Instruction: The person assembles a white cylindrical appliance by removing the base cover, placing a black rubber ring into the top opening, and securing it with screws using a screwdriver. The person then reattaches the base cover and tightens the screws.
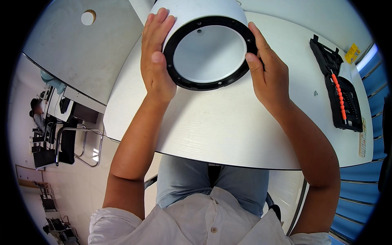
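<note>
Between my two hands is a large white hollow cylinder (pixel 200 8), tilted so that its round opening faces me. A black ring (pixel 168 65) with several small screws or holes runs around that opening. Inside, the wall is smooth and white, with one small dark hole near the top. My left hand (pixel 157 57) presses flat along the cylinder's left side, fingers pointing up and thumb beside the ring. On the other side, my right hand (pixel 271 73) grips the ring's right edge, thumb at the front and fingers along the outside. The cylinder's far end is cut off by the picture's upper edge.
An open black tool case (pixel 339 90) lies at the table's right side, with an orange flexible shaft (pixel 339 98) across it. Small metal screws (pixel 315 93) lie on the white table (pixel 212 126). A grey table (pixel 73 53) adjoins at left, bearing a round roll (pixel 87 17).
</note>
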{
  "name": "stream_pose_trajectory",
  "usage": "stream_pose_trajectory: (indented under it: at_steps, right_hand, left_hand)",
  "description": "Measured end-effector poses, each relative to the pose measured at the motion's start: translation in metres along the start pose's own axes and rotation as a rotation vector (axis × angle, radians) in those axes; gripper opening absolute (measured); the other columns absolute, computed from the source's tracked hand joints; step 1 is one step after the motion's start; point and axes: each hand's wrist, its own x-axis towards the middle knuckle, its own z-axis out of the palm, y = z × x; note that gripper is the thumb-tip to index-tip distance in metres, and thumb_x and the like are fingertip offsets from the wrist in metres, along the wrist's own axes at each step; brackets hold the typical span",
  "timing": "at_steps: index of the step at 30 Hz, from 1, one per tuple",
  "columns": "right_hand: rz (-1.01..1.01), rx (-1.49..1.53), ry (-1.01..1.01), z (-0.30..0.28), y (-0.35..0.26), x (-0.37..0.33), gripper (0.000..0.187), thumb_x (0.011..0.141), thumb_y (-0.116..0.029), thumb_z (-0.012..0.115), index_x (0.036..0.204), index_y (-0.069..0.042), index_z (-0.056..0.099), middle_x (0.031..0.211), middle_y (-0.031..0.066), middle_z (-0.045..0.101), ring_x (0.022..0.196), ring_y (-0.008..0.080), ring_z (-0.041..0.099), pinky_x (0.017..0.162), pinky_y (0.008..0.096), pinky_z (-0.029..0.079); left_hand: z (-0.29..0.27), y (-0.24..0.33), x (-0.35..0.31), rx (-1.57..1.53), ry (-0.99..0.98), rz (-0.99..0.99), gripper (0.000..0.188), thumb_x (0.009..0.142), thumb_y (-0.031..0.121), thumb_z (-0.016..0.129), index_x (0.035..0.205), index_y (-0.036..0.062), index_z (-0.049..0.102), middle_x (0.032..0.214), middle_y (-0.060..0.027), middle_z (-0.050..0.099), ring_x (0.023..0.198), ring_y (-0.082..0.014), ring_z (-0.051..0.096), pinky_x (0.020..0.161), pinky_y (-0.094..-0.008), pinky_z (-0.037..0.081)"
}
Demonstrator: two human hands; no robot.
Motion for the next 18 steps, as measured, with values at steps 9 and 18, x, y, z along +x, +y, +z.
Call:
stream_pose_trajectory:
  at_steps: [9,18]
  right_hand:
    - [-0.016,-0.02,-0.002,0.0002,0.0011,-0.0001,0.05,0.089,-0.008,0.055,0.137,-0.012,0.042,0.075,0.0053,0.059,0.062,0.0145,0.056,0.06,0.0264,0.048]
    - [0.003,0.006,-0.005,-0.0006,0.001,-0.0004,0.049,0.089,-0.008,0.056,0.136,-0.012,0.043,0.074,0.0053,0.059,0.062,0.0141,0.056,0.06,0.0261,0.048]
  left_hand:
    - [0.0,-0.0004,-0.0001,0.03,0.001,-0.004,0.051,0.097,0.037,0.022,0.124,0.0082,0.054,0.137,-0.0114,0.045,0.135,-0.0314,0.029,0.111,-0.0417,0.018]
    - [0.0008,0.0015,0.0003,0.034,0.013,-0.013,0.049,0.097,0.035,0.024,0.123,0.0085,0.056,0.136,-0.0114,0.046,0.135,-0.0308,0.03,0.111,-0.0412,0.019]
